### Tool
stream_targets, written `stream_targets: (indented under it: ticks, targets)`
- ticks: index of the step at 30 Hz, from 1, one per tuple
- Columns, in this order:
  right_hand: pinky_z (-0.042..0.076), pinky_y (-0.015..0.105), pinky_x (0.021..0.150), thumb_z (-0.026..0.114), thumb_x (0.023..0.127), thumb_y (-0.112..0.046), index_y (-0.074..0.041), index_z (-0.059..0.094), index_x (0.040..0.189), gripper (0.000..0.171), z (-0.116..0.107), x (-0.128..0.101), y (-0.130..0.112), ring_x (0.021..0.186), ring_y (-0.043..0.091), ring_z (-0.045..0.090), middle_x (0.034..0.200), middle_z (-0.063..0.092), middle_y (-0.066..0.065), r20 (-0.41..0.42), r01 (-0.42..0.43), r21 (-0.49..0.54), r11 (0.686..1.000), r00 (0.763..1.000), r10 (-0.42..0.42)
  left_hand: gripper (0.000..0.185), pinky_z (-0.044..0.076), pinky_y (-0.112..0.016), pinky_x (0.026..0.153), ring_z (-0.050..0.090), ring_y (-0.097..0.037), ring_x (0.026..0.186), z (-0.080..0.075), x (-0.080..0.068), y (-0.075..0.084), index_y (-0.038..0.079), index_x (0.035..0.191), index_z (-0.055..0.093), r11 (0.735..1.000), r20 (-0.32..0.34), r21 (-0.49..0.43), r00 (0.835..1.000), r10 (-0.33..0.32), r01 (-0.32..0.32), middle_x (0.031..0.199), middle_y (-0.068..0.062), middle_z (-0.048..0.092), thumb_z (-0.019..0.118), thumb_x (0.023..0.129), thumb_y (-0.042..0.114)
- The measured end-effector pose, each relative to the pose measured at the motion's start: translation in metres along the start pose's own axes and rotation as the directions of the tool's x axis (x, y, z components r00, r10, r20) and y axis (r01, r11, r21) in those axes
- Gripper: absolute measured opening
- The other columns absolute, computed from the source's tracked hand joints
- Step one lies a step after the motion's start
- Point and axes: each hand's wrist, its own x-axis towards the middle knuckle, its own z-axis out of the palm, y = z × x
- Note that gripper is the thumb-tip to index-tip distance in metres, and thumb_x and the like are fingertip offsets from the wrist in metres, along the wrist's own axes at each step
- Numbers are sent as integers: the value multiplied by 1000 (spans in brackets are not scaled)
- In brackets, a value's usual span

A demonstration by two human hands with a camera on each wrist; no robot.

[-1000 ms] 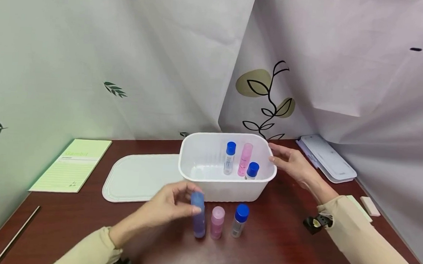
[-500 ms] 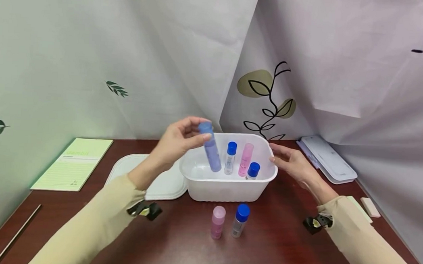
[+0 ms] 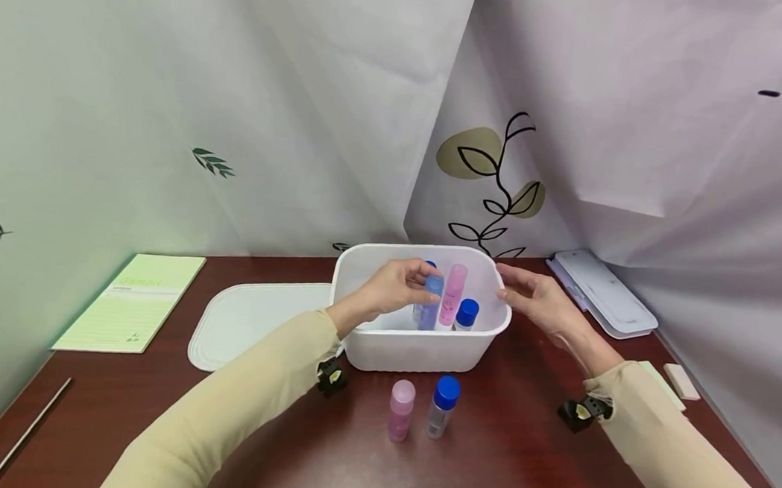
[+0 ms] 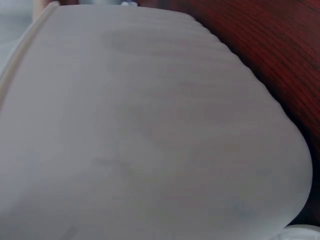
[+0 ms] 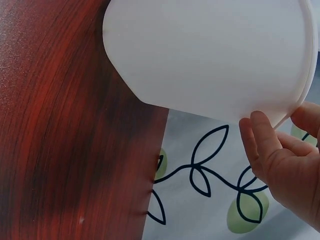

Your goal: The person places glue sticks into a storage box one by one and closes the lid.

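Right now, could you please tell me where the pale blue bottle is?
In the head view, the left hand holds the pale blue bottle inside the white bin, just left of the pink bottle standing in there.

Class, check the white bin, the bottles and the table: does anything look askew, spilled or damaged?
Nothing stands out. The white bin sits upright, the pink bottle and clear bottle with a blue cap stand upright in front of it on the table, and no spill or damage shows. The lid lies flat beside the bin.

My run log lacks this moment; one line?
left hand: holds blue bottle inside white box; right hand: touches its rim; outside: pink bottle, clear bottle
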Motion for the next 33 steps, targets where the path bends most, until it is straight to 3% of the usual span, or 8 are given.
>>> stream_targets:
  ticks: [8,13,16,18,22,26,30,33]
  targets:
    - [48,13,82,56,94,-9,7,35,140,54,-1,2,1,104,7,58,140,42,27,-6,-8,-15,1000,1000,8,33,52,-28,87,61,-22,100,6,6,1,3,111,65,991,34,126,998,-49,44,104,-12,65,73,78,1]
    - [48,12,82,56,94,-10,7,35,140,54,0,0,1,111,22,58,139,43,28,-10,-15,-26,1000,1000,14,35,51,-29,89,62,-22,102,6,5,-1,5,114,65,985,50,166,997,-57,48,107,-12,65,73,79,3]
    - [48,13,83,56,94,-10,8,34,140,54,2,-1,2,116,33,54,137,43,29,-5,-18,-15,1000,1000,18,42,49,-31,94,60,-23,110,3,1,0,6,122,61,981,64,189,997,-48,35,118,-12,64,72,82,6]
    - [48,13,83,56,94,-10,8,34,140,54,3,-1,3,116,34,54,138,43,29,-2,-20,-16,1000,1000,20,49,47,-31,97,58,-23,115,-1,-5,4,5,129,56,980,69,197,997,-31,17,126,-12,60,71,83,8]
    - [47,13,83,56,94,-10,8,34,140,54,3,0,4,115,30,55,139,43,28,-2,-16,-24,1000,1000,16,51,48,-30,96,58,-26,116,-15,-25,13,1,131,53,987,65,135,995,82,-90,128,-15,59,70,85,11]
    - [48,14,83,56,94,-11,7,35,140,54,2,1,2,113,26,57,139,43,27,4,-18,-29,999,1000,18,42,51,-27,90,62,-27,108,-21,-62,18,0,123,59,986,92,-17,981,169,-168,120,-18,63,70,84,10]
    - [49,14,83,57,94,-11,6,36,140,53,-1,2,1,105,13,59,139,43,26,-1,-30,-29,999,1000,30,41,51,-28,91,61,-28,108,-13,-96,11,-2,118,60,975,185,-180,969,167,-133,117,-20,63,73,82,10]
    - [48,14,82,57,94,-11,6,36,140,54,0,1,1,104,11,59,139,44,27,-3,-31,-23,999,1000,31,43,50,-31,93,60,-26,109,-4,-111,-1,-4,117,58,960,245,-260,955,166,-100,115,-19,62,75,81,13]
